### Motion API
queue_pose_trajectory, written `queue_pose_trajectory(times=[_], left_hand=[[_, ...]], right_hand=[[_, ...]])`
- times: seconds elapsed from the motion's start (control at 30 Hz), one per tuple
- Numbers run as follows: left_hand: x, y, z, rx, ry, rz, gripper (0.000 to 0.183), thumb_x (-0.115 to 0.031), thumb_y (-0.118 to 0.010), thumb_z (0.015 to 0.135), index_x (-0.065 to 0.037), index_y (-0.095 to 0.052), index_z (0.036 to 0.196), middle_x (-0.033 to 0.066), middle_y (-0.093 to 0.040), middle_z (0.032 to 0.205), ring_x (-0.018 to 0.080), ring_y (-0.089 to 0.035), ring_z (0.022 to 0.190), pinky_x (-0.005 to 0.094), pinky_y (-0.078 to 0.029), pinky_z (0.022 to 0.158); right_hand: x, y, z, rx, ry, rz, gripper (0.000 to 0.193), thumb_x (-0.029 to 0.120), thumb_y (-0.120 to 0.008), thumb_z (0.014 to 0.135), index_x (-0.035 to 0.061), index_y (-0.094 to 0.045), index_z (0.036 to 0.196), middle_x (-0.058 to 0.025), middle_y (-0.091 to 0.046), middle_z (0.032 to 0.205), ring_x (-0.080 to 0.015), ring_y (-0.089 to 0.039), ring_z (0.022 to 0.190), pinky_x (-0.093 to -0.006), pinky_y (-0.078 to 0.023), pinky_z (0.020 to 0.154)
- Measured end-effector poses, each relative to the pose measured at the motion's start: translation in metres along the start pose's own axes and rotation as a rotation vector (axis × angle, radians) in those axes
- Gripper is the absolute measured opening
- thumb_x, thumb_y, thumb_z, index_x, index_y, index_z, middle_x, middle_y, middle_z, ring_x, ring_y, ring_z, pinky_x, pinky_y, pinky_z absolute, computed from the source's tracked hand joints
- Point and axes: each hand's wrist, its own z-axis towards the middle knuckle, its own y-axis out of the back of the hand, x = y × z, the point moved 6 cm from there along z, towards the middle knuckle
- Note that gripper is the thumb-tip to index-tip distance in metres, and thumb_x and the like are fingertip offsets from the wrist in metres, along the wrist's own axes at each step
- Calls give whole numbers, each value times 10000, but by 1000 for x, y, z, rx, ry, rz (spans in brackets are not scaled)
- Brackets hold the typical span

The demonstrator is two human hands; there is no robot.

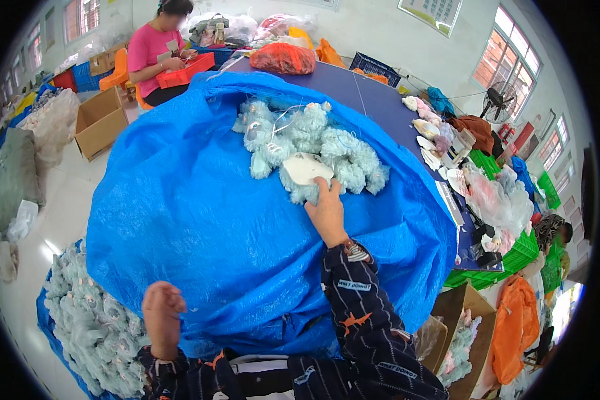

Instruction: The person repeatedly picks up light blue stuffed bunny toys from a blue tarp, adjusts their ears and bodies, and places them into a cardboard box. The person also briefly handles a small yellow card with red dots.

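A heap of pale blue-green plush toys (357, 157) lies at the far side of a big blue plastic sheet (200, 207). Thin white strings trail over several of them. My right hand (327, 212) reaches out to the nearest plush piece (303, 172), which has a flat white patch on top. Thumb and fingers pinch its near right edge. Nearer to me on the left, my left hand (163, 310) hangs over the sheet's near edge. Its fingers are bent and blurred, and no object shows in them.
A large pile of similar plush toys (93, 320) lies low at the left. Beyond the sheet a person in pink (155, 50) handles a red basket (192, 69). Cardboard boxes (100, 123), green crates (517, 253) and a blue table (343, 83) with bags surround me.
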Motion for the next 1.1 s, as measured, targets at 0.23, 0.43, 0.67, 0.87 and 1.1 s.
queue_pose_trajectory(times=[0.23, 0.43, 0.67, 0.87, 1.1], left_hand=[[33, -73, -6, 401, 210, 443, 141, -81, -491, 865, 3, -566, 951, 96, -606, 884, 126, -574, 726, 240, -460, 625], [46, -105, -3, 601, 206, 546, 181, -117, -502, 868, -12, -567, 1000, 56, -600, 918, 97, -555, 776, 224, -452, 652], [75, -112, 15, 589, 271, 507, 284, -152, -517, 863, -29, -509, 1119, 44, -553, 1037, 90, -529, 845, 229, -460, 671], [82, -108, 19, 560, 268, 517, 321, -161, -530, 855, -27, -483, 1143, 45, -541, 1048, 89, -525, 836, 238, -469, 673], [79, -100, 22, 538, 242, 591, 350, -156, -532, 851, -23, -460, 1167, 63, -524, 1082, 103, -530, 834, 240, -469, 667]], right_hand=[[49, 23, -53, 215, -1, -3, 593, 80, -662, 623, 122, -419, 1162, -208, -374, 1138, -404, -545, 820, -420, -479, 678], [72, 29, -86, 255, 74, -13, 622, 76, -672, 619, 126, -416, 1184, -205, -367, 1160, -383, -558, 840, -401, -493, 652], [93, 31, -103, 310, 2, 160, 549, 125, -669, 676, 84, -434, 1170, -176, -412, 1139, -351, -537, 921, -369, -494, 658], [62, 29, -80, 268, -211, 731, 364, 177, -631, 768, 2, -533, 1072, -156, -552, 961, -200, -577, 712, -253, -455, 545], [62, 51, -60, 60, -29, 548, 212, 95, -616, 767, -12, -594, 948, -111, -582, 919, -148, -558, 693, -230, -428, 516]])
